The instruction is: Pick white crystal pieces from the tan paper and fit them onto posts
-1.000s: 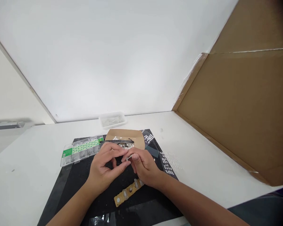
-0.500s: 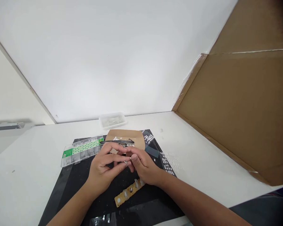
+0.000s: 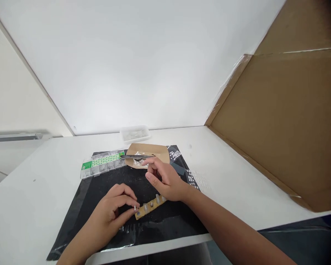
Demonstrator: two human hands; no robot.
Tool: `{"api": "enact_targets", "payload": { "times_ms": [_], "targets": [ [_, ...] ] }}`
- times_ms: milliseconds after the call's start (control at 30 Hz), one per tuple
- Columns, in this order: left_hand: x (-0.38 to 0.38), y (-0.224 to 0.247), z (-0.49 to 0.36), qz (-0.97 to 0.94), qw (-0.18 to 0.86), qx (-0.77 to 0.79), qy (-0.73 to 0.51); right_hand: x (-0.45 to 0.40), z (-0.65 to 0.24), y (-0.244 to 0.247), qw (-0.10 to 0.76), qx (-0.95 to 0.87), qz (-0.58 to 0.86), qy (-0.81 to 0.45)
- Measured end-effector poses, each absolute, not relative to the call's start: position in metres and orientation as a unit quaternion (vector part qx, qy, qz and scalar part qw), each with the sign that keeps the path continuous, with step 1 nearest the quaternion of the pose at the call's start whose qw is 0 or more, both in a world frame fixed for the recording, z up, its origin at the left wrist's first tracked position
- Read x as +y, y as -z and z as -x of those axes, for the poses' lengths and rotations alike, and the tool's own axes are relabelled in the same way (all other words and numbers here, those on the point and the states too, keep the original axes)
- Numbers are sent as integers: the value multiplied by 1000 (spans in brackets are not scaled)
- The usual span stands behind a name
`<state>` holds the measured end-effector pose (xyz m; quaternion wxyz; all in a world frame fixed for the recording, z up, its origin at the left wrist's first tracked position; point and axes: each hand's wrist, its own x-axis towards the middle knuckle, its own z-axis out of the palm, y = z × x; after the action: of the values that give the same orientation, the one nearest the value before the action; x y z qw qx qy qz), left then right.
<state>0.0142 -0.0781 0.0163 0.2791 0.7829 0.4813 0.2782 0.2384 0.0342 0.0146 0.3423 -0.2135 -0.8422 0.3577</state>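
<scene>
My left hand (image 3: 116,208) is closed in a pinch at the left end of a yellowish strip (image 3: 142,213). Between thumb and fingertips shows a small whitish piece (image 3: 135,208), too small to name its kind. Clear nail tips (image 3: 157,199) stand up along the strip, with a dark, shiny round bit among them. My right hand (image 3: 165,180) hovers over the near edge of a brown paper sheet (image 3: 160,149), thumb and index finger apart, nothing visible in it. Its index finger points toward small white bits (image 3: 138,162) on that paper.
A long dark slim tool (image 3: 136,156) lies across the paper. To the left is a clear compartment case (image 3: 103,163) with a green label. A white tub (image 3: 135,134) stands behind. White chips dot the black mat (image 3: 107,180) at right; a cardboard panel (image 3: 278,129) rises beyond.
My hands, together before, have parted. The left has come down to the strip's left end with the small piece; the right has moved up toward the paper and opened. The view has shifted slightly.
</scene>
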Motion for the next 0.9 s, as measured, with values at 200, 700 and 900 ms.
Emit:
{"api": "enact_targets", "payload": {
  "times_ms": [200,700,900],
  "targets": [
    [-94,1,-18,-752,313,522,-253,29,-236,-12,335,-867,201,-309],
    [-93,16,-18,-728,292,551,-284,31,-240,-14,343,-875,193,-283],
    [-94,20,-21,-741,250,535,-320,33,-242,-16,341,-880,190,-271]
  ]
}}
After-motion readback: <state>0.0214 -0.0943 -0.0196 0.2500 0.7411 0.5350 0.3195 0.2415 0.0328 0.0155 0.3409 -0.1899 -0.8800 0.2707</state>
